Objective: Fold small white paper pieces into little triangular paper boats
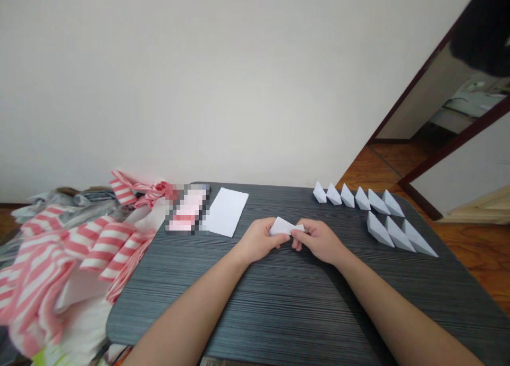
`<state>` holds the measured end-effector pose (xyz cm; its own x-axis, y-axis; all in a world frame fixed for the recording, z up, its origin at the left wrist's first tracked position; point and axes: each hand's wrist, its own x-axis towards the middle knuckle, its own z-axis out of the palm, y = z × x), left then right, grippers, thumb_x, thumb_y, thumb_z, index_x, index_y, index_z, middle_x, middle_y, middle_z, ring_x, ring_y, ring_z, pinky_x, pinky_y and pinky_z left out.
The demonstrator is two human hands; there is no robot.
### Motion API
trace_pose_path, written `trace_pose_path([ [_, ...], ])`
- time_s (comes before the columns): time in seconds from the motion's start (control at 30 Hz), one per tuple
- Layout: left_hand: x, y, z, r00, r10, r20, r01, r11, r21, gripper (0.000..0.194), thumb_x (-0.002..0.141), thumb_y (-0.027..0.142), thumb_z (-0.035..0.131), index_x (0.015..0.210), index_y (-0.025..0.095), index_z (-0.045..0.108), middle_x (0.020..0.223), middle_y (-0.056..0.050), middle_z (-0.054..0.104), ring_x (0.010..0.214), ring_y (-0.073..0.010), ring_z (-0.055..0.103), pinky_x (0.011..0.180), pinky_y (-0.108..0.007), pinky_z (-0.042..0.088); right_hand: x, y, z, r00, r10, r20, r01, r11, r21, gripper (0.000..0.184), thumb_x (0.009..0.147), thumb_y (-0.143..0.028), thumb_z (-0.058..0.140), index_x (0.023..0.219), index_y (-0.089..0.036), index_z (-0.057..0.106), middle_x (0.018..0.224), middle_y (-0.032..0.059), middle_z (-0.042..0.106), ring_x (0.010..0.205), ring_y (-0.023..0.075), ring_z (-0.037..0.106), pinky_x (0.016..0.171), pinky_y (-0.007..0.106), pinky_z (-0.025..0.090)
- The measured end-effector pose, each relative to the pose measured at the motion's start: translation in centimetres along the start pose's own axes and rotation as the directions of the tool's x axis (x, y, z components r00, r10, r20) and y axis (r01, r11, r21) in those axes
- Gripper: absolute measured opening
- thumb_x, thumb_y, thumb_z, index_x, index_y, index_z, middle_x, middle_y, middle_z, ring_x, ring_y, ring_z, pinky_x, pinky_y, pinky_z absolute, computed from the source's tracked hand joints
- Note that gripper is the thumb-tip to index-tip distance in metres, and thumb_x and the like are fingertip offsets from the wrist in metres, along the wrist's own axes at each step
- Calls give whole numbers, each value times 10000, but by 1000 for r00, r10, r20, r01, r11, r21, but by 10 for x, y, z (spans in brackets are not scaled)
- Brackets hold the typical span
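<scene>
Near the middle of the dark table, a small folded piece of white paper is held between both hands. My left hand is closed on its left end, thumb along the lower edge. On its right end, my right hand pinches the paper between thumb and fingers. Parts of the fingers are hidden behind the paper. Several folded white paper boats stand in a row at the table's back right, and a shorter row of paper boats stands in front of them.
White paper sheets lie left of my hands, beside a pixelated pinkish item. Red-and-white striped cloth is heaped past the table's left edge. A pale wall rises behind the table; a doorway is at the right.
</scene>
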<state>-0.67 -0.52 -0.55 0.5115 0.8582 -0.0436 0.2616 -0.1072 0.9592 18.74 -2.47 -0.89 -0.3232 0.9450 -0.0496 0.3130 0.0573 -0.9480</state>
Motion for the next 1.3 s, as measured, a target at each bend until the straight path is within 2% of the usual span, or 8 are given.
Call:
trace_pose_path([
  [0.17, -1, 0, 2, 999, -30, -32, 31, 999, 28, 298, 754, 414, 580, 830, 129, 623, 673, -33, 640, 565, -114, 554, 518, -207, 393, 0, -3, 1, 1000, 3, 29, -2, 999, -41, 248, 830, -362, 543, 687, -169, 602, 627, 35, 672, 557, 142, 615, 562, 256, 481],
  [0.4, 0, 0, 0, 1000, -4, -19, 4, 1000, 20, 258, 769, 378, 566, 820, 133, 628, 653, -26, 628, 545, -106, 553, 507, -201, 393, 0, -2, -1, 1000, 20, 17, -20, 999, 26, 245, 838, -366, 538, 705, -165, 580, 615, 29, 665, 541, 136, 606, 546, 247, 470],
  [0.53, 0, 0, -3, 1000, -4, -15, 3, 1000, -30, 241, 785, 351, 544, 846, 136, 635, 615, -14, 608, 525, -99, 546, 493, -198, 392, 0, -2, -4, 999, 40, -30, -38, 997, 64, 256, 847, -370, 530, 701, -162, 556, 604, 29, 660, 510, 123, 588, 501, 230, 437],
  [0.7, 2, -3, -3, 999, -27, -18, 25, 994, -106, 245, 795, 349, 539, 863, 133, 634, 655, -32, 633, 535, -98, 558, 503, -201, 413, 0, -2, -6, 998, 47, -37, -43, 995, 93, 264, 842, -378, 539, 694, -160, 542, 598, 30, 656, 498, 117, 573, 477, 223, 413],
  [0.93, 6, -6, -6, 999, -38, -5, 36, 976, -214, 292, 838, 377, 495, 862, 113, 617, 586, -34, 628, 486, -89, 534, 504, -203, 429, -1, 0, -8, 997, 48, -65, -37, 987, 158, 260, 846, -379, 536, 705, -161, 532, 600, 26, 650, 485, 105, 550, 473, 221, 402],
  [1.07, 7, -7, -5, 999, -42, -35, 32, 968, -248, 290, 838, 376, 496, 862, 108, 605, 580, -36, 631, 486, -93, 547, 503, -204, 435, 0, 3, -8, 995, 56, -80, -41, 984, 174, 266, 844, -382, 539, 697, -160, 526, 583, 22, 644, 465, 99, 533, 454, 217, 385],
  [1.3, 10, -10, -3, 992, -97, -82, 63, 936, -346, 231, 835, 336, 498, 859, 114, 557, 801, -89, 680, 523, -108, 602, 473, -209, 448, 1, 8, -7, 993, 57, -100, -35, 978, 206, 260, 846, -374, 543, 700, -159, 523, 577, 20, 643, 454, 94, 526, 445, 214, 377],
])
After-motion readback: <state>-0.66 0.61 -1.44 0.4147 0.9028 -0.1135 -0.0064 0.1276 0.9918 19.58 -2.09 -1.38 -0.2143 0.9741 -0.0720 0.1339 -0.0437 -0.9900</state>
